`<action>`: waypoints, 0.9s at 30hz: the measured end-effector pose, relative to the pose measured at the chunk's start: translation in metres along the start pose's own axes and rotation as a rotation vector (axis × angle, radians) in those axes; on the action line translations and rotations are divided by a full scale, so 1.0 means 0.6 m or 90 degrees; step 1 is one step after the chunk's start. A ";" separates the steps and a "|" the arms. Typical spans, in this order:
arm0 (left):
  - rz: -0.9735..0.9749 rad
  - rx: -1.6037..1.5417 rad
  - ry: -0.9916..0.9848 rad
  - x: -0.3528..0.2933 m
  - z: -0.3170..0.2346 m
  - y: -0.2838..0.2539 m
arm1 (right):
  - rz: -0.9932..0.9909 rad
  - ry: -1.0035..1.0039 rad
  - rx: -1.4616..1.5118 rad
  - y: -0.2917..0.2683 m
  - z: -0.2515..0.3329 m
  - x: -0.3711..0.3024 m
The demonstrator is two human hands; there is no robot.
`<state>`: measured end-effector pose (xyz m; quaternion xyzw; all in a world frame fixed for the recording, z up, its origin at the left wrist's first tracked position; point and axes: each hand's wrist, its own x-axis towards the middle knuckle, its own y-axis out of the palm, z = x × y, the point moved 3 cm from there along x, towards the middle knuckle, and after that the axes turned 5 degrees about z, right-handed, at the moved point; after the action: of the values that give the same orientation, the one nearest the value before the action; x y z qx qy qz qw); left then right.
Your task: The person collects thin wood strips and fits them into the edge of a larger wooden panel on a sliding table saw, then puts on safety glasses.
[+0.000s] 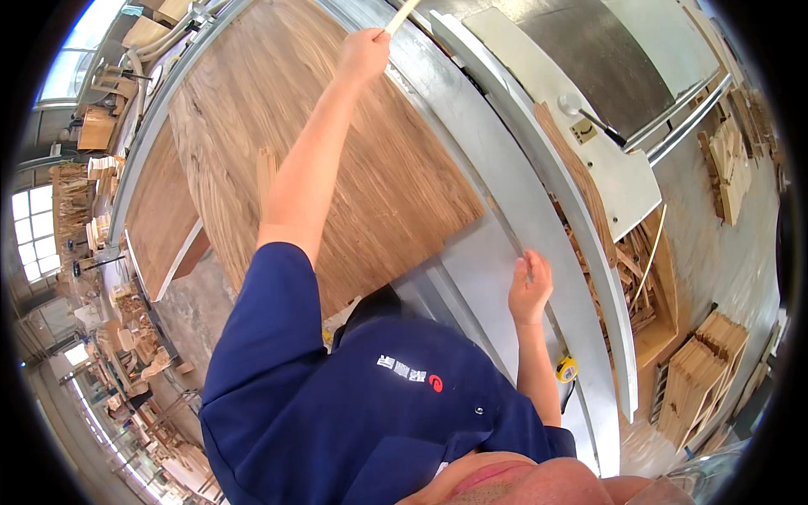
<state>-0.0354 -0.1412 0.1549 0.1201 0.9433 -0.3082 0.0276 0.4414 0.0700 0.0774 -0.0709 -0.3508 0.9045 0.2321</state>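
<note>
My left hand (365,54) reaches far forward, over the top edge of a large brown wood-grain panel (396,168). Its fingers are closed around a thin pale wooden strip (402,13), which runs out of view at the top. The panel lies flat on a grey metal machine table (475,261). My right hand (530,286) is above the metal table, just past the panel's near right corner. Its fingers are loosely curled and apart from the thumb, and I see nothing in them. A yellow tape measure (566,369) rests on the table near my right forearm.
A long metal rail (581,219) curves along the right, beside a cream machine part (581,126) with a black-handled lever (602,126). Beyond it stands a wooden bin (661,295) of offcuts and stacked boards (703,379). Another brown panel (164,210) is at left.
</note>
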 end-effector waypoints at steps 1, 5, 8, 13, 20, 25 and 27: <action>-0.003 0.147 0.038 0.026 0.004 -0.008 | -0.007 -0.045 -0.053 0.014 -0.010 -0.005; -0.023 0.380 0.064 0.106 0.070 0.009 | 0.030 -0.169 -0.188 0.038 -0.008 -0.012; 0.020 0.429 0.092 0.136 0.105 0.043 | 0.042 -0.153 -0.216 0.041 -0.004 -0.012; 0.029 0.441 0.081 0.131 0.106 0.066 | 0.046 -0.141 -0.238 0.046 -0.011 -0.011; -0.008 0.484 0.200 0.129 0.118 0.069 | 0.050 -0.141 -0.231 0.053 -0.010 -0.008; 0.024 0.469 0.222 0.160 0.138 0.078 | 0.055 -0.142 -0.237 0.054 -0.008 -0.004; 0.039 0.448 0.200 0.161 0.133 0.080 | 0.057 -0.144 -0.240 0.053 -0.009 -0.003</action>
<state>-0.1188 -0.1303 0.0504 0.1961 0.7684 -0.5902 -0.1508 0.4329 0.0517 0.0523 -0.0269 -0.5342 0.8343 0.1334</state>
